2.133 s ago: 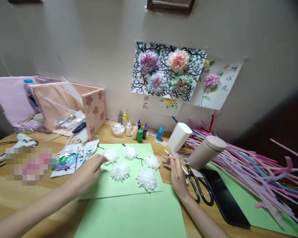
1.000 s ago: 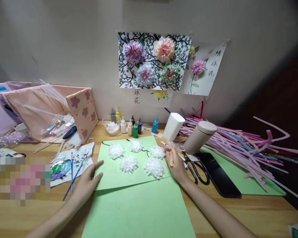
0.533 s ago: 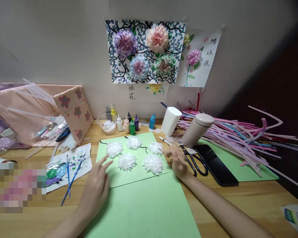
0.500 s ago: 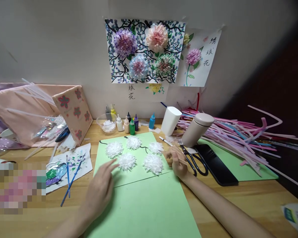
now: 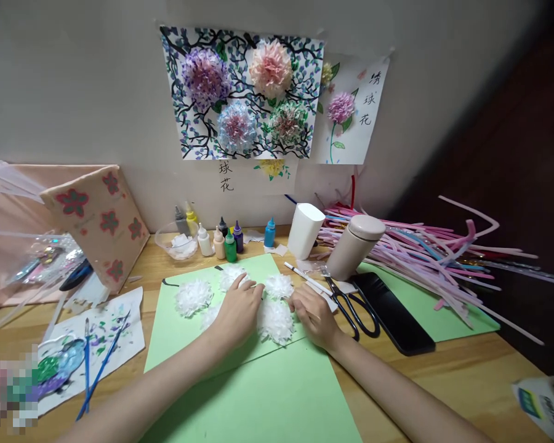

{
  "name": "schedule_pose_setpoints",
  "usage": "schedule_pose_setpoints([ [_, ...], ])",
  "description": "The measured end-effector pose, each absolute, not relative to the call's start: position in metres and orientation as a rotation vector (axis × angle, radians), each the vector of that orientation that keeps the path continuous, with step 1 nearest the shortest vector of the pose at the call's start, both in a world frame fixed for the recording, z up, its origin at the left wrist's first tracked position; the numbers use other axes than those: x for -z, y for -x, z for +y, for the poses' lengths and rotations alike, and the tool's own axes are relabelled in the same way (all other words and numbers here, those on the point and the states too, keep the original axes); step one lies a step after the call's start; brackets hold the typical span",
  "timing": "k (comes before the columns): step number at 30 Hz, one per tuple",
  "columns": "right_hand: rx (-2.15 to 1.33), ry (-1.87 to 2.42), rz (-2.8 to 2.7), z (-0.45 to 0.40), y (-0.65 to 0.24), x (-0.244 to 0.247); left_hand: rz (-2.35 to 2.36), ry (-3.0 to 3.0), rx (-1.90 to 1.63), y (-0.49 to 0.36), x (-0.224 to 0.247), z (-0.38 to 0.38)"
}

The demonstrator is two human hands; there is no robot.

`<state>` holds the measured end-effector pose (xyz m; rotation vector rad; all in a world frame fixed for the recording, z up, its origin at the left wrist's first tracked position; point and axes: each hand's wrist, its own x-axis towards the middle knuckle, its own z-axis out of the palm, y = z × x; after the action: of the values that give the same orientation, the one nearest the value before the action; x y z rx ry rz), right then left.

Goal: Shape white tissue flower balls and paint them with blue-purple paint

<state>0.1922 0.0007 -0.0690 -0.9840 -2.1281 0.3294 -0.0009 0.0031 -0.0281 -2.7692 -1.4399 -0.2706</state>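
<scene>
Several white tissue flowers, one at the left (image 5: 192, 298) and one at the lower right (image 5: 276, 321), lie on a light green sheet (image 5: 166, 335). My left hand (image 5: 240, 307) is over the middle of the sheet, fingers bent and partly covering two flowers; whether it grips anything is hidden. My right hand (image 5: 313, 312) is curled at the right edge of the sheet, beside the right-hand flowers; what its fingers pinch, if anything, cannot be made out. Short black lines show near the flowers. A larger green sheet (image 5: 258, 400) lies below.
Paint bottles (image 5: 229, 246), a clear bowl (image 5: 178, 241) and a white container (image 5: 306, 231) stand behind. To the right are a tumbler (image 5: 356, 246), black scissors (image 5: 351, 307), a phone (image 5: 394, 314) and pipe cleaners (image 5: 425, 264). Brushes (image 5: 104, 363) lie left on a stained paper (image 5: 132, 326).
My left hand has moved right and forward, from beside the flowers to over them. My right hand has curled closer to the right-hand flowers. The view has shifted slightly to the right.
</scene>
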Motion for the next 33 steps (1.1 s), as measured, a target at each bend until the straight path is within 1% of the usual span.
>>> schedule_pose_setpoints([
  [6,-0.199,0.956,-2.277,0.002,-0.19,0.065,-1.372,2.836,0.055,0.001,0.033,0.005],
  [15,-0.2,0.918,-2.26,0.002,-0.193,0.064,-1.334,2.862,-0.003,0.009,0.03,0.011],
  [24,-0.247,0.955,-2.261,0.003,-0.192,0.066,-1.281,2.876,0.003,0.011,0.031,0.012],
  [33,-0.451,0.821,-1.961,-0.007,-0.194,0.068,-1.308,2.929,-0.01,0.009,0.025,0.003],
])
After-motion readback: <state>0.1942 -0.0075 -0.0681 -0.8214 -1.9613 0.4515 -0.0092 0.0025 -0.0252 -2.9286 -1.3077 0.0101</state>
